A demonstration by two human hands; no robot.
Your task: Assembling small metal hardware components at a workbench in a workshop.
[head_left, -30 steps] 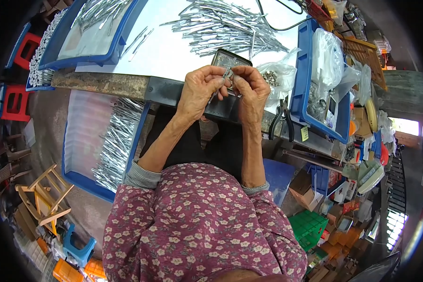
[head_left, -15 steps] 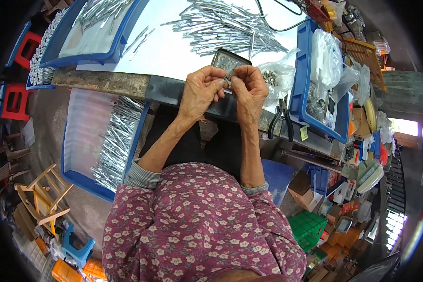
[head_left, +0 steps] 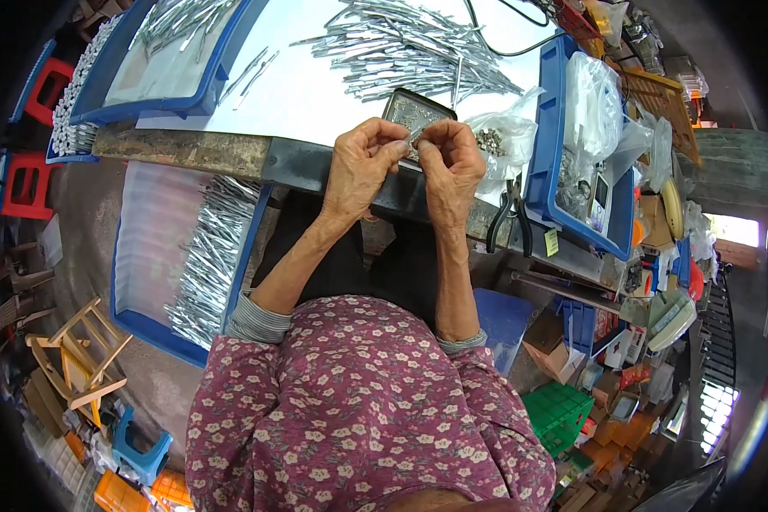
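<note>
My left hand (head_left: 360, 167) and my right hand (head_left: 453, 169) face each other over the table's near edge. Thumb and forefinger are pinched on both. A small gap lies between the fingertips, and whatever they hold is too small to make out. Just behind them sits a dark shallow tin tray (head_left: 418, 108) with tiny pieces in it, partly hidden by my fingers. Beyond it a heap of thin silvery metal pieces (head_left: 410, 51) is spread on the white tabletop. Beside my right hand lies a clear plastic bag (head_left: 512, 136) holding small brownish metal parts (head_left: 489, 139).
Black-handled pliers (head_left: 510, 218) hang at the table edge. A blue bin (head_left: 548, 128) with plastic bags stands right; another blue bin (head_left: 203, 101) with metal pieces stands left. Below, a blue tray (head_left: 136, 316) holds more metal pieces. A wooden stool (head_left: 81, 358) stands lower left.
My hands have drawn slightly apart, widening the gap between the fingertips. The thin grey piece seen between them before no longer shows clearly.
</note>
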